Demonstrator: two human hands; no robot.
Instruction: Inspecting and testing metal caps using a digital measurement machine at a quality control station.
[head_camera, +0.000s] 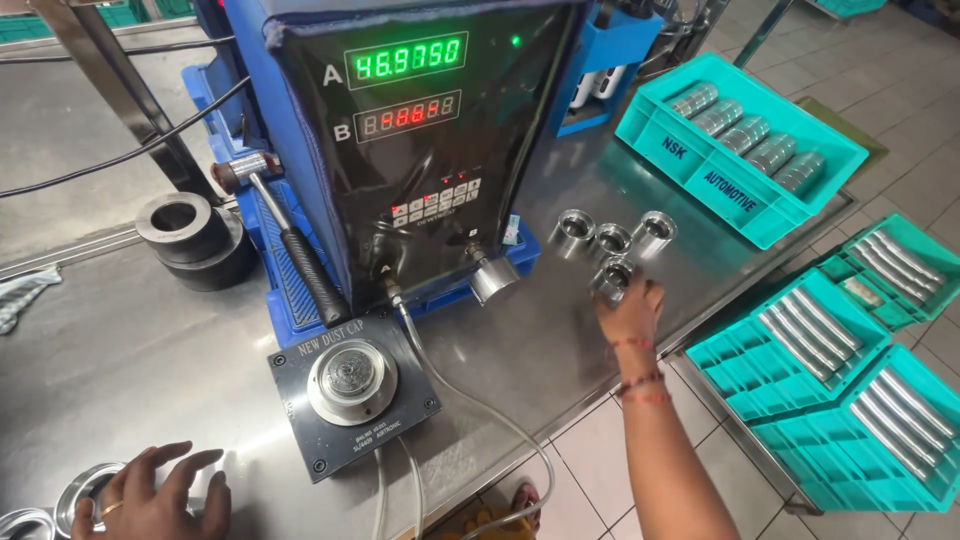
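Note:
My right hand (630, 310) reaches across the steel table (130, 350) and its fingers close around a short shiny metal sleeve (612, 277). Three more sleeves stand upright just beyond it: one at the left (573, 232), one in the middle (612, 240) and one at the right (655, 232). My left hand (155, 497) rests at the table's near left edge, fingers spread, next to a steel ring (82, 490). It holds nothing.
A black gauge box (420, 140) with two digit displays stands mid-table, a hammer (285, 235) leaning beside it. In front lies a black plate with a round probe (352, 380) and hoses. A black ring (180, 228) sits left. Teal crates (735, 150) (850, 380) hold metal sleeves at right.

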